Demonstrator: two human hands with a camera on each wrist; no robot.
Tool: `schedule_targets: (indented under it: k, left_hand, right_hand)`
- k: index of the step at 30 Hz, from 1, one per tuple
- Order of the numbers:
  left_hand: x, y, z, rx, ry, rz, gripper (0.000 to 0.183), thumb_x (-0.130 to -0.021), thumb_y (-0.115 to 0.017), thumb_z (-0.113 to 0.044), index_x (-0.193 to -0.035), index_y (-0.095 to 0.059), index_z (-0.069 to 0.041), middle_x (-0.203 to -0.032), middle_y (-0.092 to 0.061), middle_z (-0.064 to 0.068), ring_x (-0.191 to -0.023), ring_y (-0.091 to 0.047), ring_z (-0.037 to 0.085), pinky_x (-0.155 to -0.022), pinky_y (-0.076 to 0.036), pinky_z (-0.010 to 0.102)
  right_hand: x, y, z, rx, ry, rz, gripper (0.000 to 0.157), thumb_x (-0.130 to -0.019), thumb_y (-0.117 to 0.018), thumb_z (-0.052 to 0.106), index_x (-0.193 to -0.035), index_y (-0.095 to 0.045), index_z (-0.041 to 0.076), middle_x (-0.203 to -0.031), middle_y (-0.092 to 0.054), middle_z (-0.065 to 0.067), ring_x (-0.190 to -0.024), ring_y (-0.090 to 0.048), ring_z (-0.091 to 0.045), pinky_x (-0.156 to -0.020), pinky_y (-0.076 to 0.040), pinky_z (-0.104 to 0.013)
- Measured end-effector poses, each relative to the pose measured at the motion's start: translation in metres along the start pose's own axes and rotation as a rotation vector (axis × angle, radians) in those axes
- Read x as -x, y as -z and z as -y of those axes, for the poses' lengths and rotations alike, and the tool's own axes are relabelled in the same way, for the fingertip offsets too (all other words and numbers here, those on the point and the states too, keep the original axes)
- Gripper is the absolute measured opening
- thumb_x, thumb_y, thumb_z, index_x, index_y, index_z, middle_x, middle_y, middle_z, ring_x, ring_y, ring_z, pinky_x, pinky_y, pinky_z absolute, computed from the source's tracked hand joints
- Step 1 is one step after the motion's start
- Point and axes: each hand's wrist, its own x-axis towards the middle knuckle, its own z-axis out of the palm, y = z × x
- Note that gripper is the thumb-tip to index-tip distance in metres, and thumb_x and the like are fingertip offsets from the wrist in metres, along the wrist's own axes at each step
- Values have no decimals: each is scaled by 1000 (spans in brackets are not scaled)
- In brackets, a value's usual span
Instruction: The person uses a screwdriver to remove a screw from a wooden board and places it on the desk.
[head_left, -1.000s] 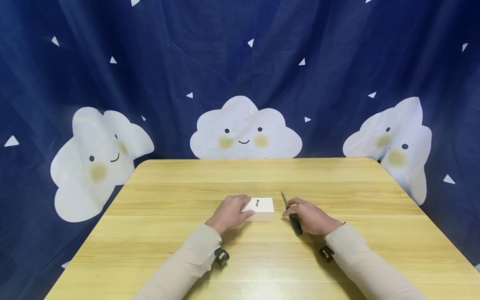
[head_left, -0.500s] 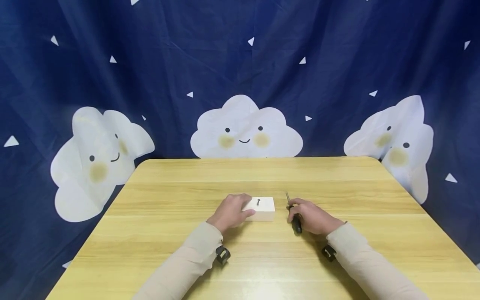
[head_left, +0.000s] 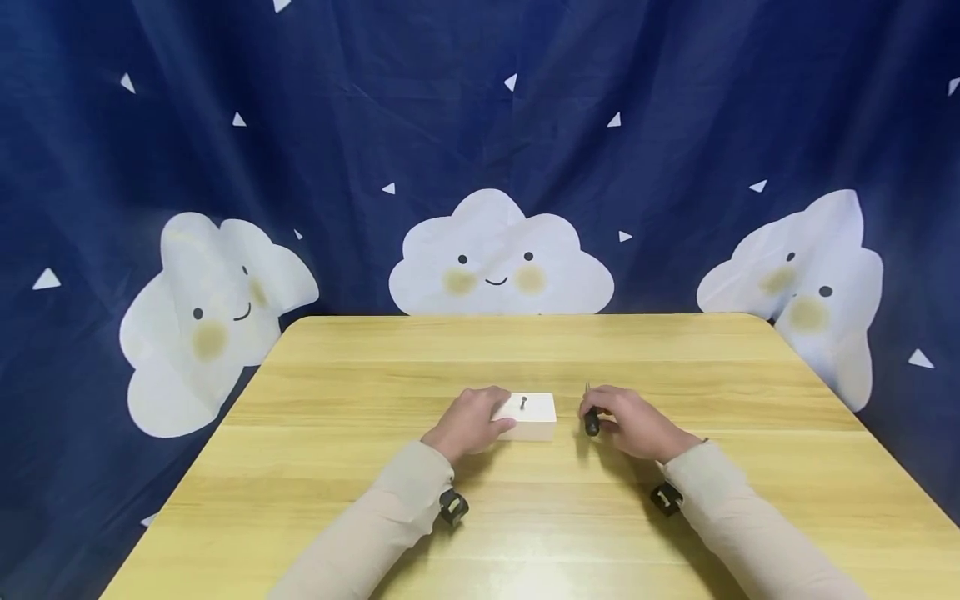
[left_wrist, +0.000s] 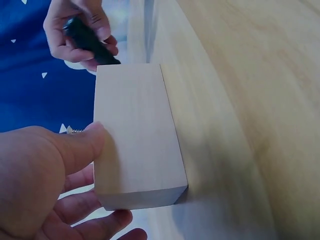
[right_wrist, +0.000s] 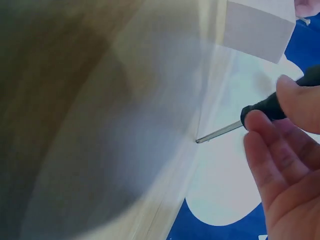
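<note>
My left hand (head_left: pixel 468 423) grips the left end of a pale wooden block (head_left: pixel 535 428) on the table, thumb on the near side. From the block's top a small screw (head_left: pixel 523 402) sticks up; in the left wrist view the screw (left_wrist: pixel 75 131) shows just past my thumb. To the right of the block, apart from it, my right hand (head_left: pixel 636 425) holds a screwdriver by its dark handle (head_left: pixel 592 422). The right wrist view shows the metal shaft (right_wrist: pixel 220 132) beyond my fingertips (right_wrist: pixel 256 120). Its tip points away from me in the head view.
A light wood-grain table (head_left: pixel 420 367) lies under both hands. Behind it hangs a dark blue curtain (head_left: pixel 345 150) with white clouds and small triangles. Each wrist wears a small black device, such as the left one (head_left: pixel 453 506).
The screwdriver was slanted on the table under my right fingers; now they hold it raised, its handle end turned towards me. My left hand keeps its grip on the block.
</note>
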Motion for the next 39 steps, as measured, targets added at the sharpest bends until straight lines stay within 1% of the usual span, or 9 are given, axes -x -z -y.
schedule_targets:
  k: [4,7,14,18,23,27,31,35,39]
  left_hand:
    - [-1,0,-2,5,22,8,49,-91,-69,-26,-132,-56,-2,-132,-58,13,-121,-55,30,-104,-42,41]
    - [-3,-1,-2,10,36,12,50,-92,-68,-26,-134,-55,-2,-134,-57,12,-123,-53,30,-106,-40,41]
    - [-4,-3,-2,-14,19,6,49,-91,-68,-26,-132,-56,-1,-131,-59,13,-118,-56,30,-102,-44,41]
    - [-4,-3,-2,-14,32,13,49,-92,-68,-26,-132,-56,-1,-131,-59,13,-119,-55,31,-103,-43,41]
    - [-4,-2,-2,-16,36,11,49,-92,-68,-26,-132,-56,-1,-130,-59,14,-119,-56,30,-103,-43,41]
    - [-3,-2,-3,-22,32,10,48,-92,-68,-26,-132,-56,-1,-130,-60,14,-117,-57,30,-102,-44,40]
    - [-2,-3,-4,-28,32,6,48,-92,-68,-26,-131,-56,-1,-129,-60,14,-115,-58,30,-100,-45,40]
    - [-1,-2,-5,-30,32,6,47,-92,-68,-25,-130,-57,0,-128,-61,14,-114,-59,30,-99,-47,40]
    - [0,-2,-6,-19,35,10,47,-92,-67,-25,-131,-56,0,-129,-60,14,-115,-58,30,-100,-46,40]
  right_hand:
    - [-1,3,-2,-15,0,-96,41,-66,-66,-27,-92,-64,4,-89,-67,-5,-85,-65,-18,-76,-57,-32]
    - [-3,6,-3,-3,-15,-152,36,-69,-68,-24,-94,-65,2,-92,-69,-8,-83,-67,-21,-72,-58,-32]
    - [-8,16,1,-26,-178,-171,24,-80,-71,-11,-97,-66,5,-90,-70,-4,-80,-66,-20,-68,-57,-41]
    - [-13,20,6,-38,-236,-197,20,-82,-71,-7,-97,-65,6,-88,-70,-3,-82,-67,-22,-68,-57,-44]
    - [-17,23,8,-59,-273,-253,21,-84,-70,-6,-101,-61,3,-89,-69,-5,-82,-68,-24,-70,-58,-38]
    - [-20,24,10,-61,-283,-316,27,-85,-69,-6,-108,-56,-1,-89,-68,-10,-78,-69,-25,-68,-58,-36]
    - [-24,25,12,-59,-260,-383,43,-84,-69,-7,-121,-47,-4,-86,-69,-13,-73,-69,-25,-66,-58,-39]
    - [-28,27,14,-51,-224,-432,58,-83,-70,-7,-132,-41,-2,-83,-68,-13,-69,-68,-22,-64,-57,-41]
    - [-33,31,17,-42,-201,-452,60,-82,-71,-8,-134,-42,1,-80,-68,-12,-66,-67,-21,-64,-57,-42]
